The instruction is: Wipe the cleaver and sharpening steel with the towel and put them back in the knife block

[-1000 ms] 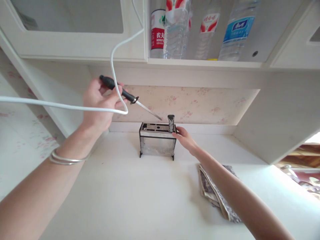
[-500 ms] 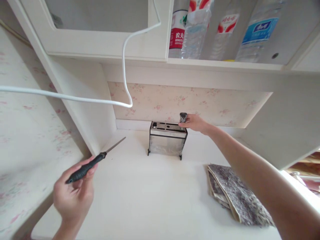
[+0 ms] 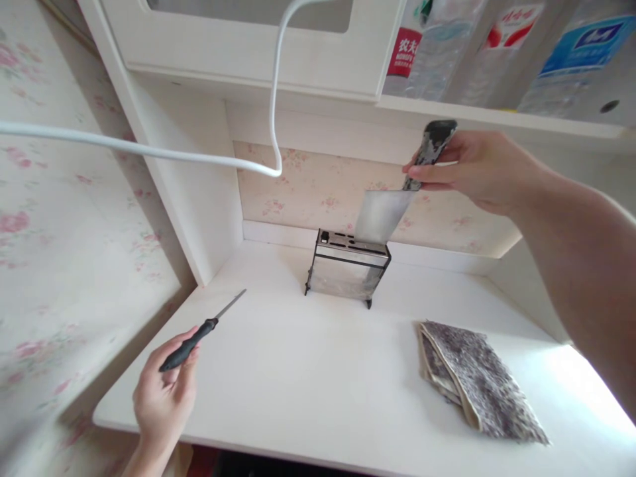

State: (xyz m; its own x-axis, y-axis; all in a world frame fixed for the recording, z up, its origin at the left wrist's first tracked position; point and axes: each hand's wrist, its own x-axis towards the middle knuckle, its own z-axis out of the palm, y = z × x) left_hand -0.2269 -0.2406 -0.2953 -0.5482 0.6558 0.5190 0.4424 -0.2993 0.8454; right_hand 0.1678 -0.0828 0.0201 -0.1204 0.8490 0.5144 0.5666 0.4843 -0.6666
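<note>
My left hand [image 3: 166, 391] is closed round the black handle of a slim sharpening rod [image 3: 201, 338], whose metal shaft points up and away over the desk. In my right hand [image 3: 477, 165] is a cleaver [image 3: 385, 213], gripped by its worn dark handle. The broad blade hangs downward, its lower end partly inside a slot of the knife block [image 3: 348, 275]. That block has clear sides, a metal top with several slots and black feet, and it stands upright near the back wall.
A folded grey-brown fluffy cloth [image 3: 481, 377] lies on the right of the white desk [image 3: 298, 371]. A white cable [image 3: 199, 158] hangs across the upper left. Above is a cabinet shelf [image 3: 497, 114] with several plastic bottles [image 3: 581, 56].
My right hand has risen, drawing the cleaver's blade largely up out of the knife block. My left hand still holds the sharpening rod. The camera view has shifted.
</note>
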